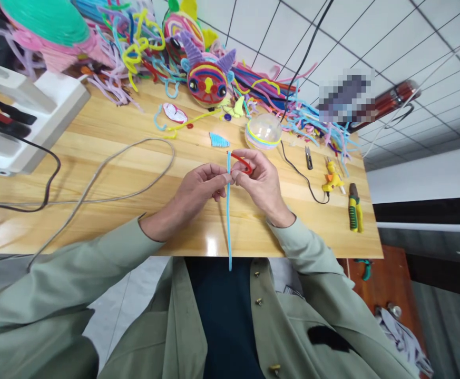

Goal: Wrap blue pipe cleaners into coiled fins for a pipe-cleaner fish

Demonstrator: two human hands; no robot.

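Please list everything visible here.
straight stem: 1, blue, centre
bent stem: 1, red, centre
ridged piece: 1, blue, centre
ball: 1, transparent, centre
figures: 2, multicoloured, back
loose stems: many, mixed, back
dome: 1, green, back left
clippers: 1, dark, right
glue gun: 1, yellow, right
pliers: 1, yellow-green, right
bottle: 1, red, back right
power strip: 1, white, left
cables: several, grey/black, scattered
table: 1, tan, beneath
left hand: 1, bare, centre
right hand: 1, bare, centre
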